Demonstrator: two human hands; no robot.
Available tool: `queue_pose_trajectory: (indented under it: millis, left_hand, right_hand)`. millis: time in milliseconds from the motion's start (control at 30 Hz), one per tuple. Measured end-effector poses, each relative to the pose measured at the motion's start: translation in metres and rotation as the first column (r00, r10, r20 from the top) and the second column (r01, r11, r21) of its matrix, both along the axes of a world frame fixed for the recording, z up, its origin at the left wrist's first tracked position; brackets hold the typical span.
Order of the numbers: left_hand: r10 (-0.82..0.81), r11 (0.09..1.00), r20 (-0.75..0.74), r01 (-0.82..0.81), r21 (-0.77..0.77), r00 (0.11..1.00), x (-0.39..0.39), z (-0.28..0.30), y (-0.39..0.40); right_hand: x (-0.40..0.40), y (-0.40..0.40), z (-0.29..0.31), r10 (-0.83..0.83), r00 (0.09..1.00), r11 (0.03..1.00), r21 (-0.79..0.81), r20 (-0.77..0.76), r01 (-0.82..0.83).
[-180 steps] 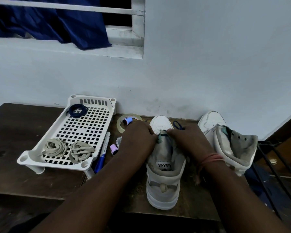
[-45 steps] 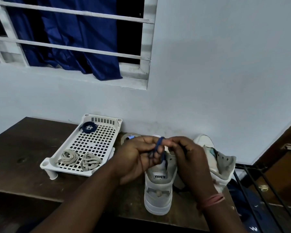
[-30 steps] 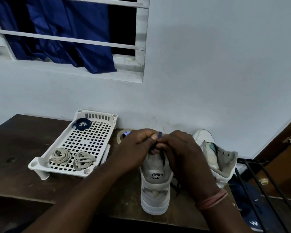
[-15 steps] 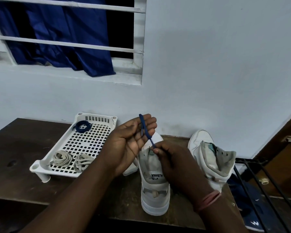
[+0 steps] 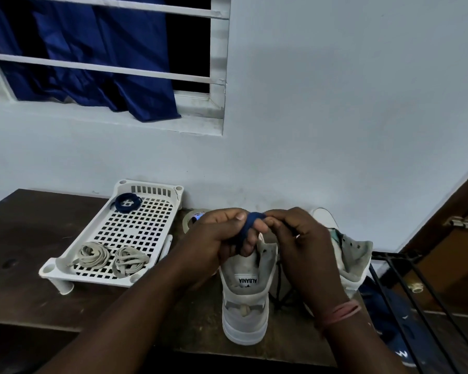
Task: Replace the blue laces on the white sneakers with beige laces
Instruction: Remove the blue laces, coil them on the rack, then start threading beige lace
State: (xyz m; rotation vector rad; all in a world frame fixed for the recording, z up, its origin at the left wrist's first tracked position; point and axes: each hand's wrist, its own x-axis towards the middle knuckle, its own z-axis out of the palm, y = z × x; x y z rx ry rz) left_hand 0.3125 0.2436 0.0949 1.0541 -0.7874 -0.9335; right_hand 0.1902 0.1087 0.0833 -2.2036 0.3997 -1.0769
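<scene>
Tray [image 5: 65, 267] lies left of two sneakers [image 5: 245, 300] on the table [image 5: 25, 238]; laces [image 5: 111, 259] lie in it.

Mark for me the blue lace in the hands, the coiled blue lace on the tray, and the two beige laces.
Blue lace [image 5: 250, 221], head view: wraps round the left fingers.
Coiled blue lace [image 5: 127, 202], head view: middle of the coil.
Beige laces [image 5: 93, 255], head view: left bundle.

The counter [image 5: 38, 238] is dark, matt wood with a worn surface, and the perforated tray [image 5: 135, 233] on it is smooth white plastic. The near sneaker [image 5: 245, 306] looks like matt, scuffed leather, while the far-left curtain [image 5: 92, 49] is glossy blue cloth.
</scene>
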Motion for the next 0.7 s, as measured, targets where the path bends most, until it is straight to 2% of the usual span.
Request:
queue_pose_trajectory:
  millis: [100,167,200,233,267,300,367,400,467,533,600,700]
  left_hand:
    - [0.028,0.987,-0.336,-0.079,-0.139,0.941,0.0,0.006,0.0]
    - [0.115,0.968,-0.395,-0.193,-0.162,0.911,0.008,0.005,-0.001]
    - [0.181,0.96,-0.351,-0.243,-0.139,0.919,0.011,0.002,-0.003]
    - [0.26,0.952,-0.243,-0.29,-0.097,0.935,0.013,0.0,-0.004]
    - [0.343,0.938,-0.058,-0.345,-0.039,0.938,0.013,-0.004,-0.005]
    - [0.391,0.917,0.166,-0.399,0.012,0.905,0.012,-0.008,-0.005]
    - [0.322,0.908,0.526,-0.414,0.064,0.787,0.008,-0.013,-0.002]
    - [0.25,0.917,0.634,-0.388,0.086,0.732,0.005,-0.015,-0.001]
    - [0.164,0.931,0.704,-0.344,0.121,0.691,0.002,-0.015,0.001]
    - [0.133,0.947,0.64,-0.287,0.143,0.757,0.002,-0.012,0.0]
    - [0.093,0.96,0.528,-0.217,0.179,0.844,0.003,-0.006,-0.001]
    - [-0.005,0.987,0.172,-0.023,0.16,0.985,0.006,0.0,0.0]
  right_hand:
    - [0.007,0.003,-0.012,0.039,0.994,0.999,-0.023,-0.099,-0.042]
    - [0.01,0.007,-0.016,0.082,0.978,0.986,-0.129,-0.19,-0.107]
    - [0.011,0.009,-0.016,0.095,0.967,0.974,-0.177,-0.237,-0.139]
    - [0.012,0.012,-0.015,0.107,0.956,0.965,-0.204,-0.271,-0.166]
    - [0.012,0.015,-0.012,0.115,0.949,0.957,-0.223,-0.293,-0.184]
    - [0.011,0.017,-0.01,0.113,0.946,0.949,-0.248,-0.305,-0.194]
    - [0.009,0.017,-0.003,0.075,0.947,0.93,-0.321,-0.314,-0.18]
    - [0.007,0.015,0.0,0.023,0.951,0.917,-0.371,-0.308,-0.143]
    - [0.002,0.008,0.007,-0.093,0.964,0.89,-0.455,-0.251,-0.032]
    - [-0.003,-0.001,0.009,-0.128,0.977,0.882,-0.47,-0.167,0.035]
    - [-0.007,-0.005,0.007,-0.113,0.988,0.909,-0.413,-0.105,0.06]
    - [-0.004,-0.008,0.001,-0.04,0.998,0.983,-0.179,-0.054,0.03]
